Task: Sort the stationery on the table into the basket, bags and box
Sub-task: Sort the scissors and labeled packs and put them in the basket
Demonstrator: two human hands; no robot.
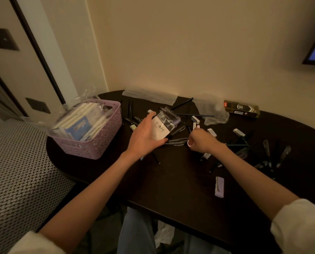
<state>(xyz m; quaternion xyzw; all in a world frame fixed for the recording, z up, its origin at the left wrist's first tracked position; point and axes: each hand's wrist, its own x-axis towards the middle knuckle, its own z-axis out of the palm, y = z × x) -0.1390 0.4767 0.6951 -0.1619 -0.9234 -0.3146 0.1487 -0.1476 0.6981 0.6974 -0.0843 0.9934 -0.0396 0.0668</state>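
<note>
We see the lilac perforated plastic basket point(90, 136) at the left end of the dark oval wooden table point(171, 184), packed with clear-wrapped white and blue packets. Right of the basket, our left hand point(145, 136) grips a clear plastic bag with a white printed card point(162, 128) between thumb and fingers, above scattered black pens point(182, 104). Farther right of the basket, our right hand point(201, 141) is curled around a small pink ring-shaped item point(190, 143) (we cannot tell what it is). A black-and-gold cardboard box point(242, 109) lies farthest from the basket, against the wall.
</note>
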